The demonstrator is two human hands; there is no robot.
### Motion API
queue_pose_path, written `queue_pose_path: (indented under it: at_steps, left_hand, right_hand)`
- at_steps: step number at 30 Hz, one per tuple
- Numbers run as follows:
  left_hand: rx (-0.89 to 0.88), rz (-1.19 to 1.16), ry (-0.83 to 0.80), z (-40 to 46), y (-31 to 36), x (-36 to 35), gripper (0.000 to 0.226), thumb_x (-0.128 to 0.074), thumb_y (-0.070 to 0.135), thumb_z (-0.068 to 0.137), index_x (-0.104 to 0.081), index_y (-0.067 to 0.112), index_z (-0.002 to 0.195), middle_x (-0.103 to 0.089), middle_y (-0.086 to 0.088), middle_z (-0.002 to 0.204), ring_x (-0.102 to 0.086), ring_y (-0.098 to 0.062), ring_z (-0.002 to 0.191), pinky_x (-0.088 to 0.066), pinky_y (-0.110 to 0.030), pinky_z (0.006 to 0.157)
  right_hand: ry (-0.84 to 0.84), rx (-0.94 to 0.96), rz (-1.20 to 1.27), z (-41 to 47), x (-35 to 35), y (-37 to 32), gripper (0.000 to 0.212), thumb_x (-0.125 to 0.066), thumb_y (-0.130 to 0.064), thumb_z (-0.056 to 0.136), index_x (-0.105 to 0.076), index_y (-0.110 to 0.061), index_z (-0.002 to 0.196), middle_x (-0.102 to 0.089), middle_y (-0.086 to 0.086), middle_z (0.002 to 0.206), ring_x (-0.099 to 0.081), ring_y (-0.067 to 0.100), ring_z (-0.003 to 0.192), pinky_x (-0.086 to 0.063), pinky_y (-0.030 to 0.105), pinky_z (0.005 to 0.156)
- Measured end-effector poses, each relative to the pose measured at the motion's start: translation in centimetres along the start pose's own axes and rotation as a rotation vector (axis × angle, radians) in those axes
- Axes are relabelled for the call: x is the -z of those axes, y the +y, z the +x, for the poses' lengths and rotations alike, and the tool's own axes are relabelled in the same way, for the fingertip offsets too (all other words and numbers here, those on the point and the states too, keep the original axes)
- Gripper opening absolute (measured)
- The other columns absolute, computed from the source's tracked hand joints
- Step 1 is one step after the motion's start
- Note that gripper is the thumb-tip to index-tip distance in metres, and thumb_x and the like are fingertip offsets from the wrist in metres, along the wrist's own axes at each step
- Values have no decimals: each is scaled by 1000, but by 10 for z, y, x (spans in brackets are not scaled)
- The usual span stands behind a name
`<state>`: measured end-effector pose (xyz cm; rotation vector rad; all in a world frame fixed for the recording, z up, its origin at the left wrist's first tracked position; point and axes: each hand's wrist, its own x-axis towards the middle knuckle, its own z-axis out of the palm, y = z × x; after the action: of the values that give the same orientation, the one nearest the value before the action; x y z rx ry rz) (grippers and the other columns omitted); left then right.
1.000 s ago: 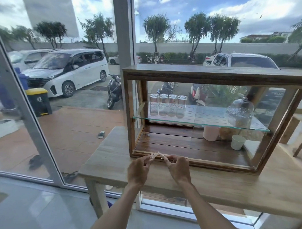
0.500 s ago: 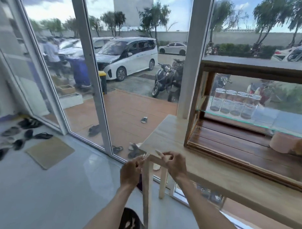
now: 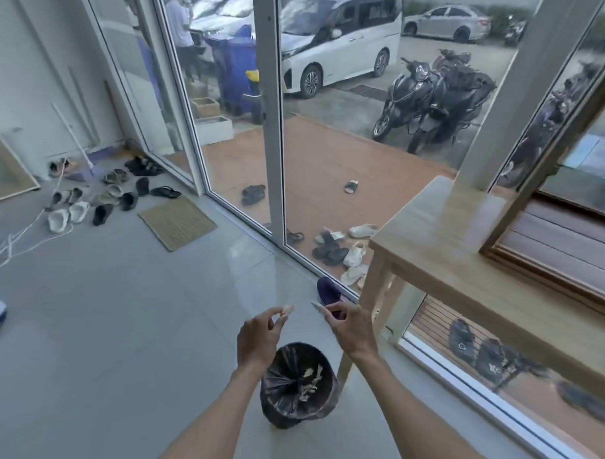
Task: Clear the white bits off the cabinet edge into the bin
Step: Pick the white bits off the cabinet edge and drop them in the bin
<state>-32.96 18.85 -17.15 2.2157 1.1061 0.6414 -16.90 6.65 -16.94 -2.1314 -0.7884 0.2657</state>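
Observation:
A small round bin (image 3: 281,410) lined with a black bag stands on the floor by the table leg, with several white bits (image 3: 309,380) lying inside. Both hands hover just above and beyond its rim, a little apart. My left hand (image 3: 259,337) pinches a small white bit (image 3: 287,309) at its fingertips. My right hand (image 3: 350,329) pinches a thin white bit (image 3: 316,305) pointing left. The wooden glass cabinet (image 3: 547,262) stands on the table at the right edge of view; its bottom edge is blurred.
The light wooden table (image 3: 441,254) reaches in from the right, its leg (image 3: 366,321) right next to the bin. Glass doors (image 3: 270,125) run along the far side. A purple shoe (image 3: 328,292) lies beyond my hands. Several shoes and a doormat (image 3: 177,221) lie at the left.
I have turned left and down from the cabinet to the bin. My hands left the cabinet edge with the white bits, moved over the bin and drew apart.

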Motion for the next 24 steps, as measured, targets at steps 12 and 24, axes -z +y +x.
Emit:
queue_pose_path:
  at_steps: [12, 24]
  left_hand:
    - [94, 41, -175, -15, -49, -64, 16, -63, 44, 88, -70, 37, 101, -69, 0, 71, -64, -22, 69, -48, -35, 60]
    - [41, 143, -385, 11, -58, -109, 39, -55, 50, 92, -55, 41, 130, -71, 2, 85, -65, -20, 86, -47, -33, 70]
  right_hand:
    - [-28, -197, -7, -16, -39, 47, 35, -72, -62, 78, -79, -28, 80, -59, -12, 52, -54, 4, 48, -41, 19, 53]
    - [-168, -326, -61, 4, -59, 87, 23, -74, -46, 82, -74, -31, 100, -69, -7, 74, -65, 10, 69, -54, 28, 69]
